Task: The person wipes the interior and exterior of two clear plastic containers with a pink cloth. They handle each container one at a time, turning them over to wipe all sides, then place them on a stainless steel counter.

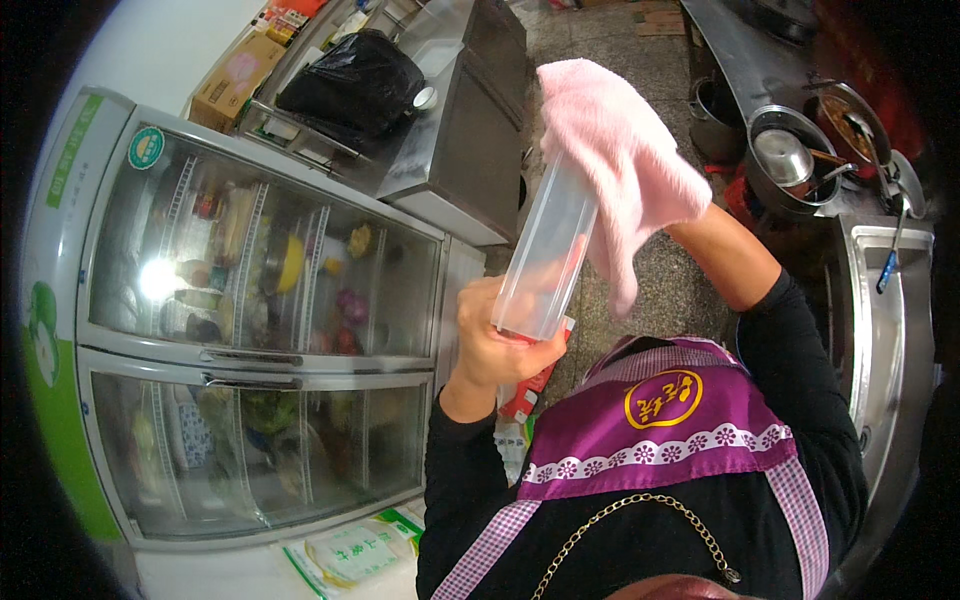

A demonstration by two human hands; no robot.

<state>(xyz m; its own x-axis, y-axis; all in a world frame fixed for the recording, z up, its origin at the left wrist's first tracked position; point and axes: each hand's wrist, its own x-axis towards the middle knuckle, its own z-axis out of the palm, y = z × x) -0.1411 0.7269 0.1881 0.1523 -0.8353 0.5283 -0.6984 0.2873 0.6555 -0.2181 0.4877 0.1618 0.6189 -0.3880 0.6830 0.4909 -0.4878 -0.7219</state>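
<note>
A translucent plastic container [546,247], long and narrow as seen here, is held up at a slant before me. My left hand [491,334] grips its lower end, with the fingers and thumb around it. A pink fluffy cloth [611,142] drapes over the container's upper end and hangs down on the right side. Under this cloth is my right hand [675,214], mostly hidden; only the wrist and forearm show, so its fingers cannot be made out. Something red shows behind the container near my left hand.
A glass-door refrigerator [262,360] stands at left. Beyond it, a steel counter [442,150] bears a black plastic bag [356,86]. Pots [787,161] with ladles stand at upper right, above a steel sink [889,322]. A printed bag [356,551] lies at lower left.
</note>
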